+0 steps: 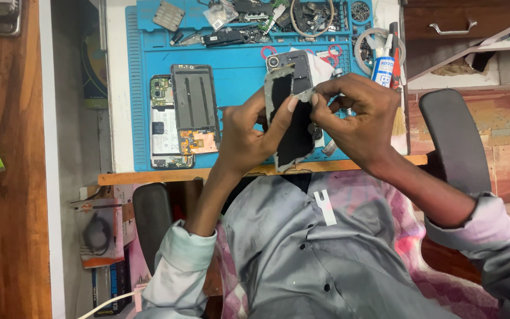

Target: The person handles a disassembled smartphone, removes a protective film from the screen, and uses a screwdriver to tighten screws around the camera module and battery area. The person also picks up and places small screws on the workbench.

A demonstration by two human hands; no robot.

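My left hand (249,133) grips a phone back cover (293,133), dark on its inner side with a grey rim, held upright above the front edge of the blue work mat (237,65). My right hand (355,115) pinches a thin grey strip (303,94) at the cover's upper edge, between thumb and forefinger. Behind the cover, a camera ring (273,61) and another dark phone part (302,65) show on the mat.
An opened phone body (163,127) and a dark panel (195,100) with a copper flex lie on the mat's left. Small parts and tools (255,20) crowd the back. A glue tube (383,68) lies right. Chair armrests (453,139) flank me.
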